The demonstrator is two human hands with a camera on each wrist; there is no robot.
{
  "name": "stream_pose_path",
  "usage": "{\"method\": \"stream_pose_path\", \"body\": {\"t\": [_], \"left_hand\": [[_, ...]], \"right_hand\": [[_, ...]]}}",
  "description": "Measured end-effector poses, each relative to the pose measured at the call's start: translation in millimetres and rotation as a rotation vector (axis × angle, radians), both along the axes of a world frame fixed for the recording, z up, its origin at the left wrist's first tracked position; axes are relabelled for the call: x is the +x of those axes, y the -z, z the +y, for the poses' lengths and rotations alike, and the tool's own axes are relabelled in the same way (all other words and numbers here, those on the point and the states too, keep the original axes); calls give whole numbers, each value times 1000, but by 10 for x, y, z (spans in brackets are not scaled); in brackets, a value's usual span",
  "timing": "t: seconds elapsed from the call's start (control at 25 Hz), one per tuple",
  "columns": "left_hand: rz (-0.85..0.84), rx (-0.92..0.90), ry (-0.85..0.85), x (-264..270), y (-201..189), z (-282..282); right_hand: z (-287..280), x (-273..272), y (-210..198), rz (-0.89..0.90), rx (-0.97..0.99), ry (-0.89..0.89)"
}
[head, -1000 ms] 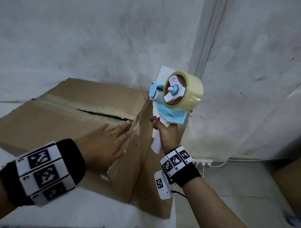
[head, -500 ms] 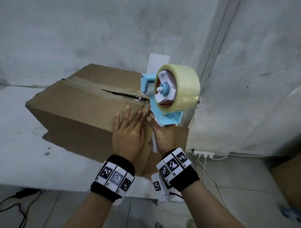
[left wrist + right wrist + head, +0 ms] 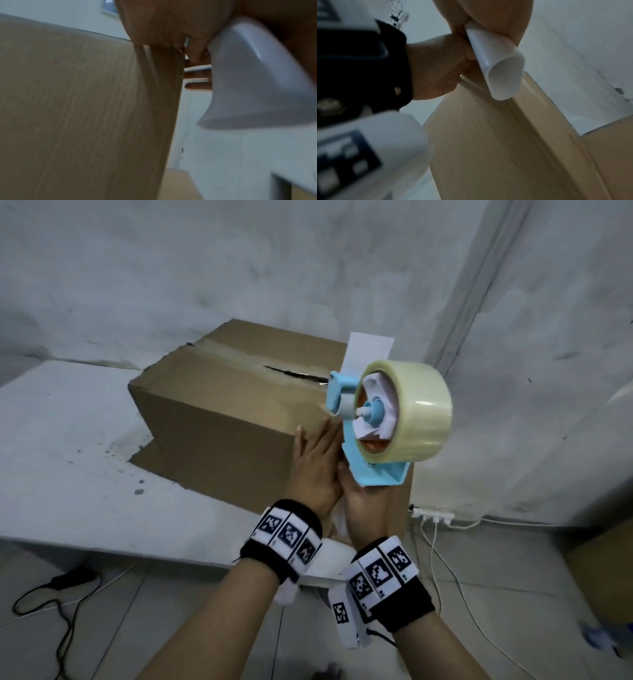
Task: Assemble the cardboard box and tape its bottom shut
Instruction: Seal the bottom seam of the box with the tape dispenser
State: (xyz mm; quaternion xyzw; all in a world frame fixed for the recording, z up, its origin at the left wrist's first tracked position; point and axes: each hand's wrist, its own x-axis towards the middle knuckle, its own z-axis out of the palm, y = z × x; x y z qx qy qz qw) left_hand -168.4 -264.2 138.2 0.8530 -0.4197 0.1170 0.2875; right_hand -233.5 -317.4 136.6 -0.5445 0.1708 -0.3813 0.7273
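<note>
A brown cardboard box [image 3: 219, 419] stands on a white table [image 3: 61, 460], its top flaps folded shut with a dark gap along the seam [image 3: 294, 374]. My left hand [image 3: 317, 463] lies flat with straight fingers against the box's near right side. My right hand [image 3: 364, 505] grips the white handle [image 3: 494, 67] of a blue tape dispenser [image 3: 376, 470], which carries a clear tape roll [image 3: 414, 412] at the box's right end. The box wall [image 3: 77, 108] fills the left wrist view. The box side [image 3: 488, 148] lies under the handle in the right wrist view.
A grey wall rises behind the box, with a corner post [image 3: 469, 302] at the right. On the floor lie a white power strip [image 3: 433, 515], its cables, and a black cable [image 3: 68, 583] at the left. Another cardboard box [image 3: 606, 573] sits at the far right.
The view has pulled back and the whole box shows. My left hand slid from the top edge down onto the box's near side. The dispenser stays at the box's right end.
</note>
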Motion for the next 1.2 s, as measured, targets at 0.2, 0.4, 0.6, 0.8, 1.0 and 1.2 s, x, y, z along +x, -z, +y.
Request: {"method": "stream_pose_path", "body": {"t": [0.2,0.4,0.6,0.8,1.0,1.2], "left_hand": [[509,-355,306,120,-327,130],[157,25,-382,952,-352,874],[311,136,-482,1651,-273,1642],[405,-257,-146,1742,-187,1937],[749,-510,20,1700,-339,2295],[1008,-621,-14,2068,-532,2348]], "right_hand": [[-66,0,-265,72,-133,131],[-278,160,-302,434,-315,216],[174,311,-319,644,-804,222],[946,767,-246,606,-1005,138],[1529,1315,-292,659,-801,148],[1808,1661,-579,365,-407,19]]}}
